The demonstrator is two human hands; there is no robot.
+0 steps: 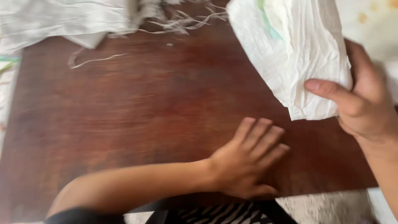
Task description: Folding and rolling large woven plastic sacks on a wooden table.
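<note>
Near the front edge of the dark reddish-brown wooden table (124, 120), the left hand (244, 159) lies flat, fingers extended, holding nothing. Right of it, the right hand (360, 99) pinches a crumpled white folded diaper (290, 49) above the table's right side. Bare wood spreads leftward to a frayed white woven sack (62, 18) along the far edge.

One package-like item: white woven sack (62, 18) lying crumpled at the far-left edge of the bench (145, 103), its frayed strands trailing right along the far edge. No labels, signs or screens visible.
</note>
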